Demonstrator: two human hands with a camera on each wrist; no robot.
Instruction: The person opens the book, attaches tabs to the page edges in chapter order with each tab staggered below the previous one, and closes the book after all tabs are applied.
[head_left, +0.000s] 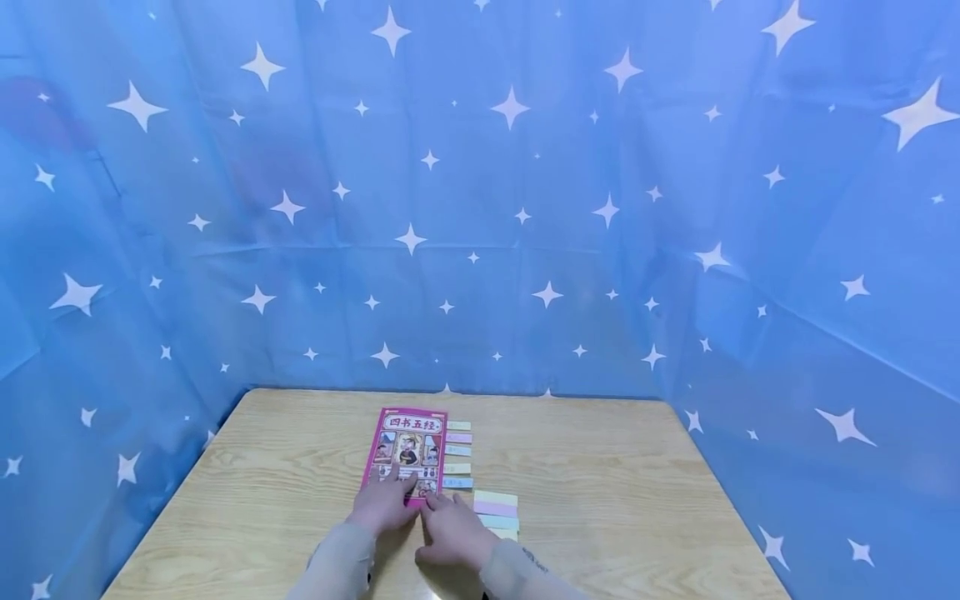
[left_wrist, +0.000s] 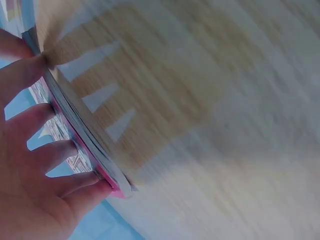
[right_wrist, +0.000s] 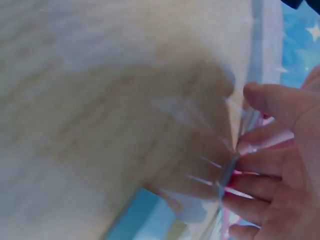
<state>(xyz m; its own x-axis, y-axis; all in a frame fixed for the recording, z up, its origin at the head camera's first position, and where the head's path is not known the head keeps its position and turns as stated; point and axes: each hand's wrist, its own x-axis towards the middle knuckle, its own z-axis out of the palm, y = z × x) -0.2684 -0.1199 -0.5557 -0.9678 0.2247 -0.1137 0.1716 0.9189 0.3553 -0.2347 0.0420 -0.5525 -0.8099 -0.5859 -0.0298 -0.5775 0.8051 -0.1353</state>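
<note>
A pink-covered book (head_left: pixel 409 442) with Chinese characters and cartoon figures lies closed on the wooden table. Several pastel tabs (head_left: pixel 458 451) stick out from its right side, some with writing. My left hand (head_left: pixel 382 503) rests on the lower part of the cover, fingers spread. In the left wrist view its fingertips lie along the book's edge (left_wrist: pixel 95 142), where the pages show. Touching the book's lower right corner is my right hand (head_left: pixel 454 530). The right wrist view shows its fingers nearly straight against the book's edge, with the thumb apart from them.
Pastel sticky strips (head_left: pixel 496 510) in yellow, pink and green lie just right of the book, partly behind my right forearm. A blue strip (right_wrist: pixel 136 216) shows close by in the right wrist view. A blue star-patterned curtain (head_left: pixel 480 208) surrounds the table (head_left: pixel 600 475).
</note>
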